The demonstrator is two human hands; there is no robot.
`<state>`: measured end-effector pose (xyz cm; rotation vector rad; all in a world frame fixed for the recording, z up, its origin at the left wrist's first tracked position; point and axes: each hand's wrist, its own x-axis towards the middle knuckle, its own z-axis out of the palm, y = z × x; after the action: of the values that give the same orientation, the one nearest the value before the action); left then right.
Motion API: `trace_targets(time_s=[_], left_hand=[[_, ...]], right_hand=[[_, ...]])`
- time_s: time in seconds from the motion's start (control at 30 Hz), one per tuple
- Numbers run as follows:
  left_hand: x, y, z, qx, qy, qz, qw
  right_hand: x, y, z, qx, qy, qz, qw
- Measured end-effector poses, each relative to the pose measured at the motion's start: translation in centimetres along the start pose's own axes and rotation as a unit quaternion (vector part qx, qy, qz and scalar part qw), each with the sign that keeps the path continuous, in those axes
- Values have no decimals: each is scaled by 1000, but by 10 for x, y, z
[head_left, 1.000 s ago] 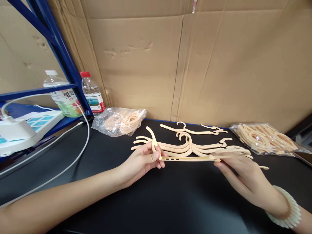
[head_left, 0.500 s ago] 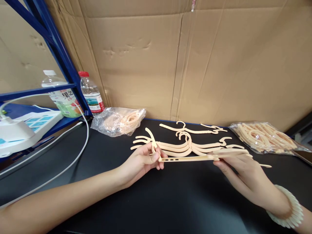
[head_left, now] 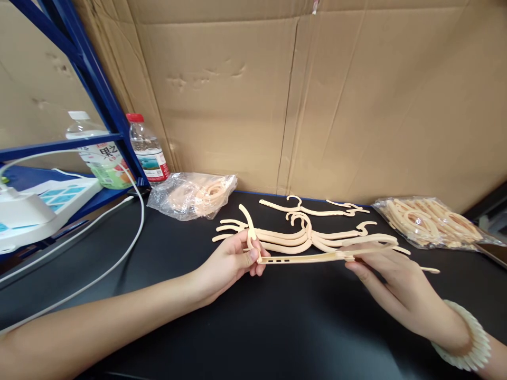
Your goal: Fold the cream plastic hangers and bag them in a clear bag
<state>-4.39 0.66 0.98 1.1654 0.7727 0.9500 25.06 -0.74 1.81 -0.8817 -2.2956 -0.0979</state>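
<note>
Between my hands is a cream plastic hanger, held edge-on above the black table. My left hand pinches its left end, where a short curved piece sticks up. My right hand is closed on the hanger's middle part near the hook; part of the hanger is hidden by those fingers. Just behind it, several matching hangers lie overlapped on the table. Another hanger lies farther back, with more pieces at its right end.
A clear bag of cream parts lies at the back left, another packed bag at the back right. Two bottles, a blue rack, a white power strip and cables occupy the left. Cardboard stands behind.
The hanger's curved left piece and the hook part by my right hand have tilted slightly. Both hands keep their hold almost in place.
</note>
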Motion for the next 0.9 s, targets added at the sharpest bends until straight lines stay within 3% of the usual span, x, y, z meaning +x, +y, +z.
trace_targets(time_s=[0.4,0.6,0.9], left_hand=[[-1,-4,-1,58,22,42,997],[-2,-4,2,81,89,73,990],[-1,-5,4,27,112,69,991]], right_hand=[[1,-5,4,41,-11,18,999],[0,-13,8,59,-27,43,997],[-2,-5,8,71,-17,162,984]])
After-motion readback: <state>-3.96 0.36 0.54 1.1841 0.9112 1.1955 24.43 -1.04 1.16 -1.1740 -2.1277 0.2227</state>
